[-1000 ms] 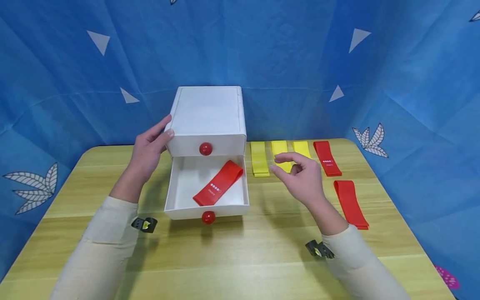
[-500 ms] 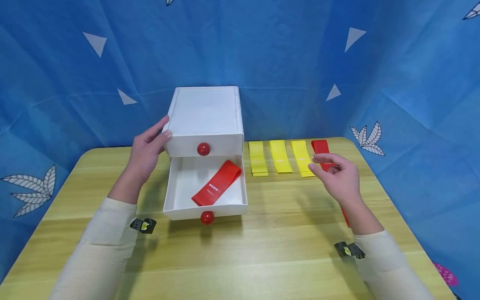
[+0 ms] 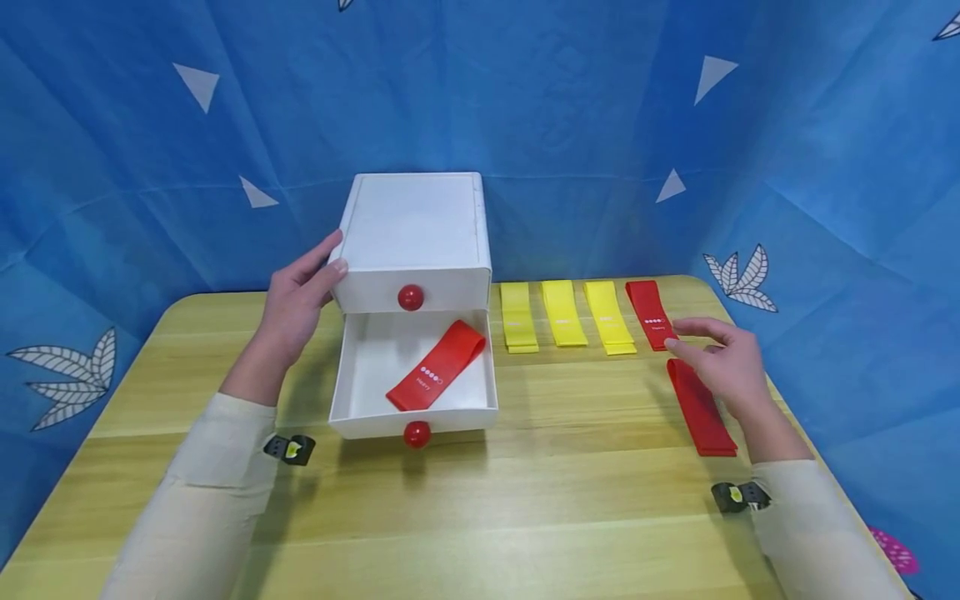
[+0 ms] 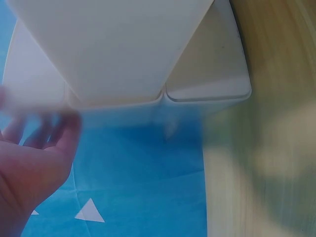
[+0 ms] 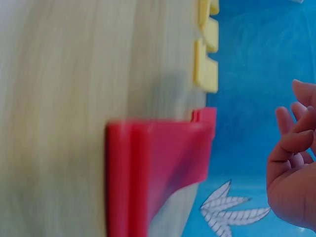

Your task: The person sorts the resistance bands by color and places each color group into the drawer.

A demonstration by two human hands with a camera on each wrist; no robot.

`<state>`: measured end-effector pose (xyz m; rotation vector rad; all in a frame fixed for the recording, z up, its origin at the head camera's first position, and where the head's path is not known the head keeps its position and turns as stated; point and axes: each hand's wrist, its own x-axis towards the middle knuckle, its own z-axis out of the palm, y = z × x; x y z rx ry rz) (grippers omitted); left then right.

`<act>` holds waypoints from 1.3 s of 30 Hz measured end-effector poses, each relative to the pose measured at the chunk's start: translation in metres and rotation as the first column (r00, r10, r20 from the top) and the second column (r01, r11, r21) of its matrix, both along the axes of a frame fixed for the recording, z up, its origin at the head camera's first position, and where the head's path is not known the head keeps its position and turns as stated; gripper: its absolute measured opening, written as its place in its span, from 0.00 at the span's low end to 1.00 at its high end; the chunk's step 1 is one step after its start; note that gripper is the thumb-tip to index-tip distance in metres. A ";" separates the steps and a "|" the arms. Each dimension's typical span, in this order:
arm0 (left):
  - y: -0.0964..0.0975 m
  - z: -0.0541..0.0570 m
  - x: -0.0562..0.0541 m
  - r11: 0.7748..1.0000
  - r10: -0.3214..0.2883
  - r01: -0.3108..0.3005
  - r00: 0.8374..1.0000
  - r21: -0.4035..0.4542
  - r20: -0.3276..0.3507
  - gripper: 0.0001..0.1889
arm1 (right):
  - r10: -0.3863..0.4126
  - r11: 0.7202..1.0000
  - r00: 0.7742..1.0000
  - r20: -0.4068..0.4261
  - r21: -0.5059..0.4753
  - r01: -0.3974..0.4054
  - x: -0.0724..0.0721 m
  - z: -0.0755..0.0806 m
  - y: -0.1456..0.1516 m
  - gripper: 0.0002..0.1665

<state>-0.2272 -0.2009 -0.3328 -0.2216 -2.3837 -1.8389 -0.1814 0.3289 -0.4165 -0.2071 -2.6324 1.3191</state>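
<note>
My left hand (image 3: pixel 292 308) rests against the left side of a white two-drawer cabinet (image 3: pixel 412 221), thumb at the front corner and fingers along the side edge. Its lower drawer (image 3: pixel 363 400) is pulled out, and a folded red resistance band (image 3: pixel 438 367) lies slanted inside. The upper drawer (image 3: pixel 367 292) is closed. Over the right side of the table, my right hand (image 3: pixel 723 362) holds nothing, fingers loosely bent and thumb apart. Below it lies a folded red resistance band (image 3: pixel 701 412), partly overlapped by the hand; another red resistance band (image 3: pixel 651 312) lies just beyond the fingertips.
Three folded yellow resistance bands, the nearest to the cabinet being a yellow band (image 3: pixel 518 317), lie in a row at the back of the wooden table (image 3: pixel 525 517). A blue patterned cloth (image 3: pixel 570 125) hangs behind. Red ball knobs (image 3: pixel 417 434) stick out from the drawers.
My right hand has moved right, from above the yellow bands to above the nearer red one. The left hand stays at the cabinet, and the drawer and bands have not moved.
</note>
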 end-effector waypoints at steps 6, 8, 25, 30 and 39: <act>0.000 0.001 0.000 1.000 -0.009 0.009 1.000 0.005 0.005 0.27 | 0.014 1.000 0.997 0.078 -0.006 -0.014 -0.003 -0.008 0.019 0.33; 0.001 0.001 0.000 1.000 -0.010 0.010 1.000 0.005 0.008 0.27 | 0.022 1.000 0.995 0.099 -0.005 -0.022 -0.003 -0.011 0.023 0.33; 0.000 0.000 0.000 1.000 -0.006 0.006 1.000 -0.009 0.009 0.28 | 0.060 0.994 0.966 0.250 0.078 -0.082 -0.007 -0.038 0.051 0.32; 0.000 -0.001 0.000 1.000 -0.006 0.006 1.000 0.000 0.012 0.28 | 0.054 0.992 0.963 0.266 0.099 -0.083 -0.008 -0.042 0.054 0.32; -0.001 -0.001 0.000 1.000 -0.002 0.002 1.000 -0.005 0.010 0.27 | 0.040 0.992 0.972 0.231 0.106 -0.066 -0.006 -0.044 0.057 0.29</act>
